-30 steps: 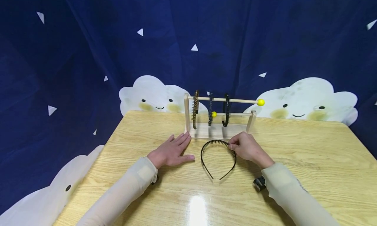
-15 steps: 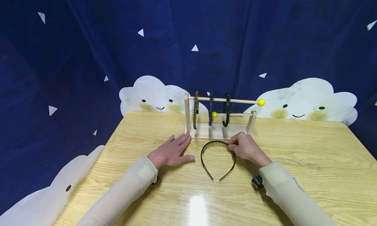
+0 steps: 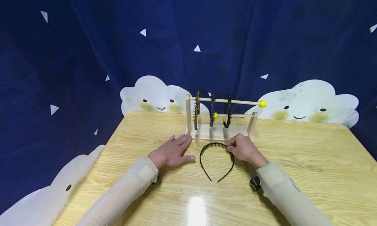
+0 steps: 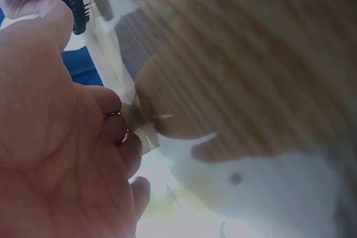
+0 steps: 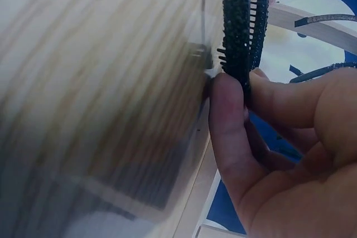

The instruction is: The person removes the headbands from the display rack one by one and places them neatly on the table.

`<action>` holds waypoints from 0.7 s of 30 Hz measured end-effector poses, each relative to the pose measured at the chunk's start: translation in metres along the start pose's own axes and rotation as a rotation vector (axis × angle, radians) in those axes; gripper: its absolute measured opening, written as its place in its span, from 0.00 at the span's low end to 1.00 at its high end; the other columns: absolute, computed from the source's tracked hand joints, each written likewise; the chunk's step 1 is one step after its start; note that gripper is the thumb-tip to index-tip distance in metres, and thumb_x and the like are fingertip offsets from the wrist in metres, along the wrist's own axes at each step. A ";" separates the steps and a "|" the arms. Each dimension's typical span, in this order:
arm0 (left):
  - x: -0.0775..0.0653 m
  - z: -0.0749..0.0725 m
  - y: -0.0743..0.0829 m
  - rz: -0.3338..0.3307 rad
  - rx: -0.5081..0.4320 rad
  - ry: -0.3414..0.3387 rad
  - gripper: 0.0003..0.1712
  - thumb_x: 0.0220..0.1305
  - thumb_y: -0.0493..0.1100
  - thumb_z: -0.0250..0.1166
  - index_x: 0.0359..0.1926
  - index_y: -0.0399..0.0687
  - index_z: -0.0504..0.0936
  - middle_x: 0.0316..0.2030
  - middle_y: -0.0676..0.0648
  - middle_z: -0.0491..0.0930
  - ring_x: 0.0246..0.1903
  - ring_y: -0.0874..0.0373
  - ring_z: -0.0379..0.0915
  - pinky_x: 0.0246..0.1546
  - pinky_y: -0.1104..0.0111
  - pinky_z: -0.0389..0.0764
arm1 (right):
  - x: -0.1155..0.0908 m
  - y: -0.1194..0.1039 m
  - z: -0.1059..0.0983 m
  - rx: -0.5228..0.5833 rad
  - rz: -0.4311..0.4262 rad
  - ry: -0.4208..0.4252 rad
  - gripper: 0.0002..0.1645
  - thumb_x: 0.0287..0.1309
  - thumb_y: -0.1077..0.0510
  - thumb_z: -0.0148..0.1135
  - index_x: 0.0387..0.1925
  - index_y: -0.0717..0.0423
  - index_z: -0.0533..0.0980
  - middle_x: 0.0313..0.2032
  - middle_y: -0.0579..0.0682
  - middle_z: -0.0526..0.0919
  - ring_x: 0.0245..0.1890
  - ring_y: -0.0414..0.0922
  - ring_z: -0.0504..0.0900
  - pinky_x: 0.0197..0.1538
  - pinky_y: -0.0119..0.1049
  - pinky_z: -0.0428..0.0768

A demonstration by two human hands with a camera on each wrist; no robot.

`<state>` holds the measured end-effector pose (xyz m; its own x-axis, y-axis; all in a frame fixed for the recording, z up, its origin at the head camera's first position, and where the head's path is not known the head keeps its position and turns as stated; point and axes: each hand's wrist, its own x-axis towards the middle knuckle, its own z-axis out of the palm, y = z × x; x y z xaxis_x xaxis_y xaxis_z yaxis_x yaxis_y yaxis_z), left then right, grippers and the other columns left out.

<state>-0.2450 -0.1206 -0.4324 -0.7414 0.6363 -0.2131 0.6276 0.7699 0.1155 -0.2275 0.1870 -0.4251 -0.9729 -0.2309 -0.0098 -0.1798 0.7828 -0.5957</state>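
Observation:
My right hand [image 3: 244,150] pinches a black toothed headband [image 3: 216,143] between thumb and fingers, high on its right side. In the right wrist view the headband [image 5: 237,20] shows a rough, sparkly outer face and a row of teeth. On the tabletop, in the head view, its two ends point toward me. Palm down on the table lies my left hand [image 3: 173,152], fingers straight, fingertips at the left front corner of a wooden rack [image 3: 203,131]. Three headbands hang on the rack's upper bar: a brown one [image 3: 196,114], a dark blue one [image 3: 212,113] and a black one [image 3: 229,113].
The rack's upper rod ends in a yellow ball [image 3: 262,104] on the right. A lower rod behind it carries another yellow ball [image 3: 216,115]. Behind the wooden table [image 3: 294,173] hangs a dark blue curtain [image 3: 165,56] with clouds and white triangles.
My right hand and the headband it pinches have shifted slightly left. My left hand stays where it was, and the headbands on the rack hang as before.

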 end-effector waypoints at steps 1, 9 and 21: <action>0.000 0.000 0.000 0.000 0.002 0.002 0.54 0.69 0.78 0.38 0.81 0.46 0.43 0.80 0.47 0.37 0.77 0.51 0.35 0.75 0.49 0.42 | 0.000 0.001 0.000 0.000 0.003 0.000 0.08 0.61 0.67 0.66 0.31 0.57 0.89 0.28 0.45 0.87 0.24 0.41 0.77 0.31 0.38 0.76; 0.002 0.000 0.001 -0.003 0.014 0.000 0.54 0.70 0.77 0.40 0.81 0.46 0.43 0.80 0.46 0.37 0.78 0.51 0.35 0.75 0.48 0.43 | 0.000 0.002 0.000 -0.005 0.023 0.002 0.06 0.60 0.65 0.68 0.33 0.56 0.89 0.31 0.47 0.89 0.27 0.40 0.80 0.33 0.39 0.79; 0.003 0.003 -0.002 0.004 -0.003 0.010 0.54 0.70 0.77 0.39 0.81 0.46 0.43 0.79 0.46 0.37 0.77 0.50 0.35 0.75 0.48 0.43 | -0.002 -0.002 0.002 0.018 0.049 -0.016 0.05 0.59 0.64 0.70 0.33 0.56 0.90 0.35 0.50 0.89 0.28 0.42 0.83 0.35 0.42 0.82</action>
<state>-0.2471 -0.1203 -0.4363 -0.7412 0.6399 -0.2029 0.6300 0.7674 0.1188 -0.2254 0.1850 -0.4253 -0.9780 -0.2020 -0.0517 -0.1296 0.7830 -0.6083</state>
